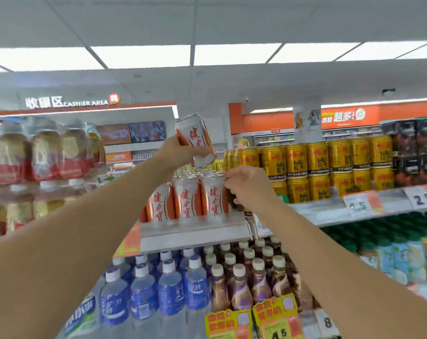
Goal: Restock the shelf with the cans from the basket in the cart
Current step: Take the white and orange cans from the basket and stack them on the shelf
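While the left hand (175, 149) is gripping a tilted can (195, 140) above the shelved row (186, 201), the right hand (246, 184) is pinching a dark can (233, 199); remaining stock is unseen.

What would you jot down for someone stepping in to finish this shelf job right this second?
Left hand: grips one white-and-orange can, tilted, raised above the shelf row.
Right hand: fingers curled at the right end of the row, by a dark can; whether it grips it is unclear.
Shelf: matching cans already stand upright in rows at the front.
Left to do: set the held can in place, then fetch more. Cart and basket are out of view, so the remaining count is unknown.
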